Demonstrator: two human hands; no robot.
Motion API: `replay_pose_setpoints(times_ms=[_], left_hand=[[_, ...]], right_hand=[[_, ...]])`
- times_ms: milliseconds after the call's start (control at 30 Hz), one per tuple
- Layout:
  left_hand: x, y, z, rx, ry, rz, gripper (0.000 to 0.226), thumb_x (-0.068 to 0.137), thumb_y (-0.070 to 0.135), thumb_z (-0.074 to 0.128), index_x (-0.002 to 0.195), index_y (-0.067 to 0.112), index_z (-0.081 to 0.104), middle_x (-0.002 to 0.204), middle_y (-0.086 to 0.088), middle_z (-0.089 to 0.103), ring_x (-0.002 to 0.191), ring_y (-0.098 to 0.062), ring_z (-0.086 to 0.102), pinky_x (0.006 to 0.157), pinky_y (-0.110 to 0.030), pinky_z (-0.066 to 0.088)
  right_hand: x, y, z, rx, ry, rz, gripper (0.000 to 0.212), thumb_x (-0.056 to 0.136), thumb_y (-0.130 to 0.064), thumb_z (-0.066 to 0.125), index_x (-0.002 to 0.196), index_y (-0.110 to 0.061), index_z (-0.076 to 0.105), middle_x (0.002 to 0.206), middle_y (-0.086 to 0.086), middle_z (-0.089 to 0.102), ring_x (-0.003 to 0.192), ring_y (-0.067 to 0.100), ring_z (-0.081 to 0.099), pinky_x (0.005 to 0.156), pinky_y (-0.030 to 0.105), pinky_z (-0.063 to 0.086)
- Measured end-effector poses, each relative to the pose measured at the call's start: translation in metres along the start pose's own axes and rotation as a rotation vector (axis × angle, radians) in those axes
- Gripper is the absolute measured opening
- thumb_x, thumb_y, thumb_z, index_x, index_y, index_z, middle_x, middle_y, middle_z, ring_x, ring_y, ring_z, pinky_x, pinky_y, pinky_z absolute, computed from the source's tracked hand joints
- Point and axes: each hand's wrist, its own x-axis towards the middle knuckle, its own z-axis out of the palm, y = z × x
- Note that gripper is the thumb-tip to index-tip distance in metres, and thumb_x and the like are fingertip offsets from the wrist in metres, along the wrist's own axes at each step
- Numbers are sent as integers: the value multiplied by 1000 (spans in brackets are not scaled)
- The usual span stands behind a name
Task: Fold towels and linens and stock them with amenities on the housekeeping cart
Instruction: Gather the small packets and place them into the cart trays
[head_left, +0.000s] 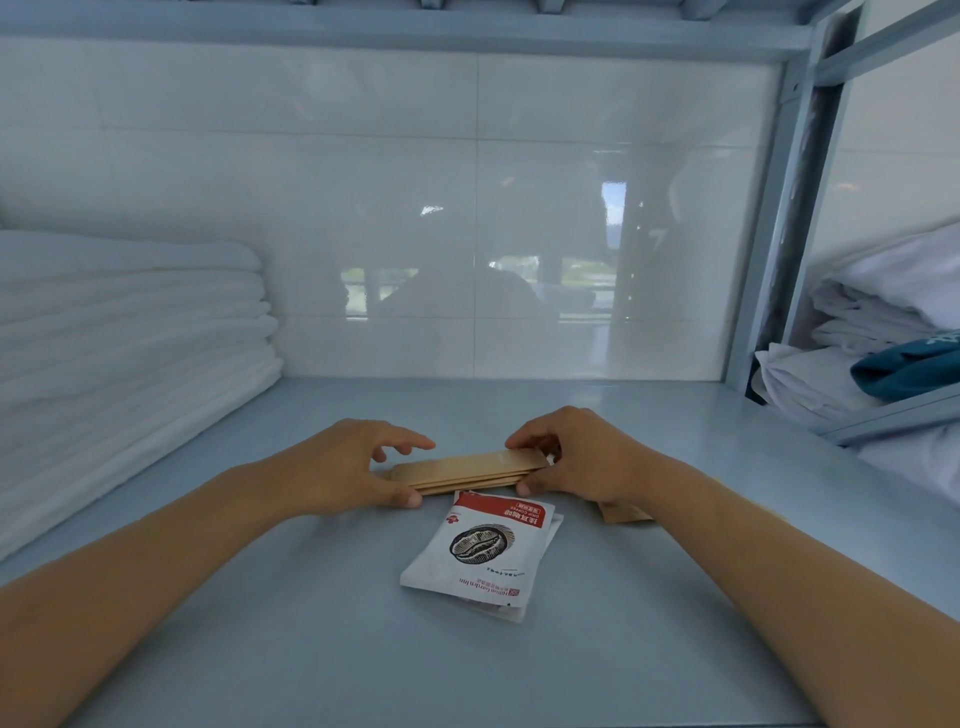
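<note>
Both hands square up a small stack of brown paper sachets (467, 470) on the blue shelf (675, 545), just behind the white coffee sachets (480, 553). The right hand (582, 462) pinches one end, fingers curled; the left hand (337, 467) cups the other, fingers loosely spread. Best pressed inward evenly so the edges align, then set down flat
</note>
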Motion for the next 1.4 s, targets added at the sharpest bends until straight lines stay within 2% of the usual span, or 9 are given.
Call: replay_pose_setpoints(times_ms=[267,367,500,600,767,833,933,1067,1400], left_hand=[[-3,-5,-8,-74,56,-11,68,67,45,93,129,46,65,111,23,70,97,9,65,85,-13,47],[-2,-6,-5,-99,57,-17,64,68,35,95,126,42,69,109,21,71,96,9,66,81,-10,47],[-1,-6,0,-157,75,-34,63,66,29,96,122,41,70,113,22,71,104,9,64,92,-20,55],[0,-7,3,-164,80,-25,61,69,28,94,122,42,69,113,22,71,103,13,63,92,-19,55],[1,-9,3,-159,90,-20,52,77,21,88,116,49,67,109,20,72,101,11,64,97,-22,53],[2,-8,4,-140,95,-20,51,78,26,88,119,48,68,114,18,72,105,8,64,99,-25,54],[2,-4,10,-102,85,0,61,75,52,86,131,48,62,127,21,65,117,6,58,100,-19,46],[6,5,23,-26,47,89,73,82,69,70,146,39,50,139,20,58,121,2,55,101,-18,42],[7,6,21,87,39,154,64,92,64,60,149,39,43,126,21,55,109,-1,52,93,-24,41]], right_hand=[[-5,6,-14,67,-10,30,60,69,-42,94,124,-32,73,109,-20,70,93,-5,66,81,12,47],[-7,8,-16,117,2,35,53,68,-36,95,118,-31,77,112,-16,74,92,-5,67,82,14,51],[-7,3,-9,135,49,19,49,69,-30,96,115,-31,79,110,-19,74,94,-7,66,85,13,53],[-6,2,-7,129,46,8,47,73,-29,93,117,-32,78,112,-20,73,99,-8,64,85,7,49],[-4,-1,-5,114,-22,3,48,81,-33,87,126,-32,73,119,-21,71,107,-6,64,98,15,48],[-3,-2,-2,75,-26,0,56,80,-36,87,132,-31,69,122,-19,70,108,-3,64,101,21,49],[1,-6,3,-28,-23,-23,54,85,-31,83,135,-30,65,126,-10,69,110,5,63,106,33,50],[3,-18,11,-69,1,-84,53,88,-33,78,138,-34,62,128,-7,68,104,3,59,103,31,50],[6,-28,12,98,98,-155,57,82,-30,85,135,-36,65,124,-20,68,114,-3,61,101,24,52]])
